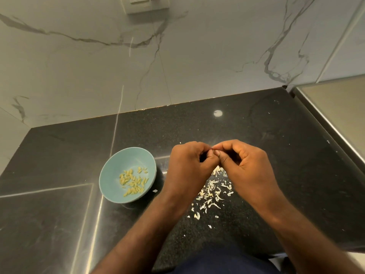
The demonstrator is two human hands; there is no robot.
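Note:
My left hand (pixel 187 167) and my right hand (pixel 243 165) meet fingertip to fingertip above the black counter (pixel 276 145), fingers curled. Between the fingertips they pinch something very small, mostly hidden, probably a seed. A light blue bowl (pixel 112 173) sits left of my left hand and holds several pale yellow peeled seeds (pixel 133 180). A scatter of whitish husk pieces (pixel 211 192) lies on the counter under and between my wrists.
A marble-patterned wall (pixel 177 66) rises behind the counter, with a socket plate (pixel 145 4) at the top. A steel ledge (pixel 335 115) runs along the right edge. The counter's front edge lies just before my body.

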